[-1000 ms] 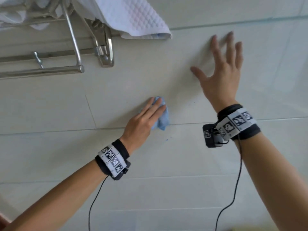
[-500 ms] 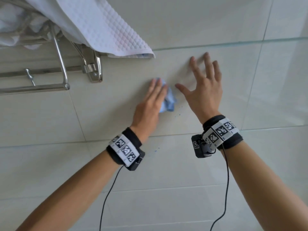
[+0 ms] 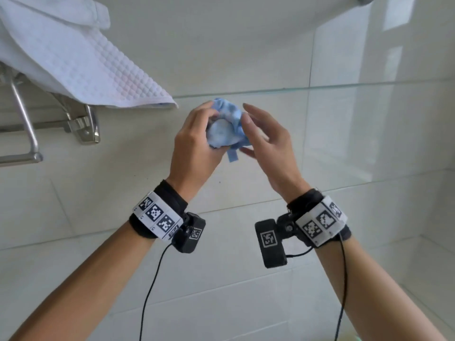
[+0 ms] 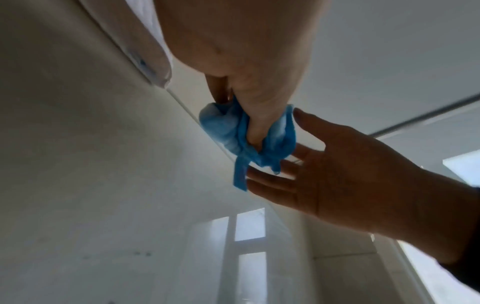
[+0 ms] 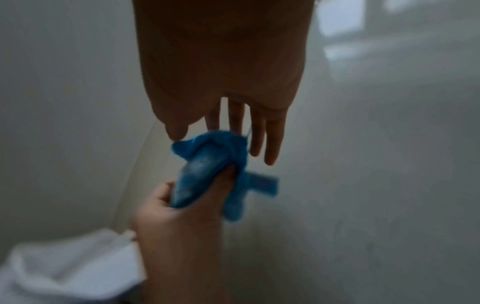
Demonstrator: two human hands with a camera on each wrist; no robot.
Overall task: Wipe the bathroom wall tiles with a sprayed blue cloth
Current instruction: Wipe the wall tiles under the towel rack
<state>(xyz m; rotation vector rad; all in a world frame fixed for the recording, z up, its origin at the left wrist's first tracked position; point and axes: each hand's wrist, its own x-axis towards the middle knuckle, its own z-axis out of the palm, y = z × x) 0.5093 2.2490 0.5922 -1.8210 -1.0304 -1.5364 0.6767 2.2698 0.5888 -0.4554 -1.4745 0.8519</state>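
A crumpled blue cloth point(image 3: 225, 126) is bunched in my left hand point(image 3: 194, 148), which grips it in front of the pale wall tiles point(image 3: 246, 45), off the surface. A short strip of the cloth hangs below the fist. My right hand point(image 3: 266, 141) is just to its right, fingers extended and loosely spread, fingertips touching the cloth's side. The left wrist view shows the cloth point(image 4: 223, 127) squeezed under my left hand point(image 4: 246, 61) with the right hand point(image 4: 350, 174) flat beside it. In the right wrist view the thumb of my right hand point(image 5: 221, 61) meets the cloth point(image 5: 200, 170).
A white waffle towel point(image 3: 73, 62) hangs over a metal towel rack point(image 3: 83, 126) at the upper left, close to my left hand. Glossy tiles continue to the right, where the wall turns a corner point(image 3: 423, 217). Cables hang from both wrist cameras.
My left hand was pressing the cloth flat on the tiles and sliding it upward; now it has lifted off and bunched the cloth. My right hand left the wall and came to the cloth.
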